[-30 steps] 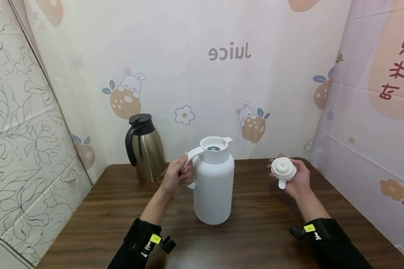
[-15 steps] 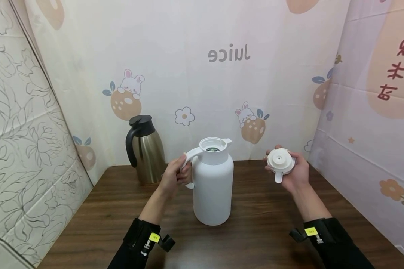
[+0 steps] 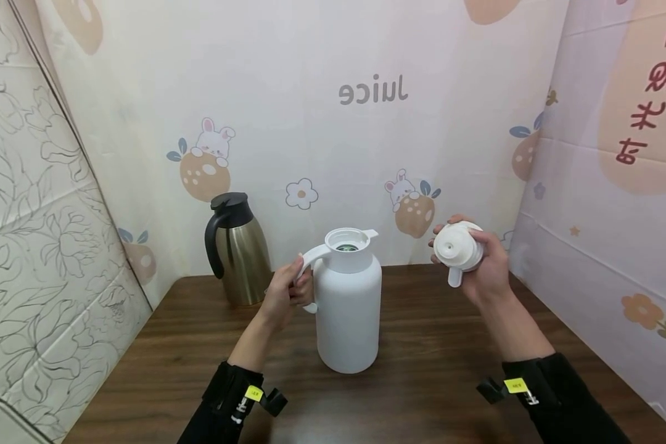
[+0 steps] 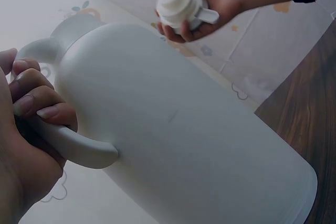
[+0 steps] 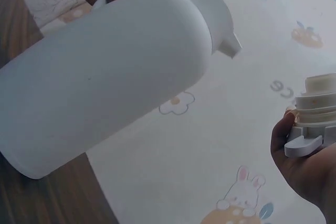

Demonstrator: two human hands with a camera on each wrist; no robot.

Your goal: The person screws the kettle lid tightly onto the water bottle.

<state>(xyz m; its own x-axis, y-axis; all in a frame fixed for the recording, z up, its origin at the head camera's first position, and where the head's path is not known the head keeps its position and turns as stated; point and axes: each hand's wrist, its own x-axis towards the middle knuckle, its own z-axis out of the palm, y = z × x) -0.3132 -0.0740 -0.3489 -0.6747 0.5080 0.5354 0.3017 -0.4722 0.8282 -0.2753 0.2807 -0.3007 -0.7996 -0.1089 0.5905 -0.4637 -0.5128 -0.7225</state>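
A white thermos jug (image 3: pixel 348 308) stands upright at the middle of the table, its round mouth uncovered and its spout pointing right. My left hand (image 3: pixel 286 287) grips the jug's handle (image 4: pixel 84 148), the fingers wrapped round it in the left wrist view. To the right, raised above the table, my right hand (image 3: pixel 488 265) holds the white jug lid (image 3: pixel 456 248). The lid's stepped underside is turned up and toward the head camera, and its small lever tab (image 5: pixel 303 146) sticks out past the fingers. Lid and jug are well apart.
A gold metal thermos jug (image 3: pixel 245 259) with a black lid and handle stands at the back left of the wooden table (image 3: pixel 422 382). A printed cloth backdrop (image 3: pixel 333 142) rises behind the table's rear edge, and another cloth hangs along the right side.
My right hand has lifted the lid a little and shifted it slightly left, tilting its underside more to the left. My left hand keeps its grip on the handle, and the jug stays put.
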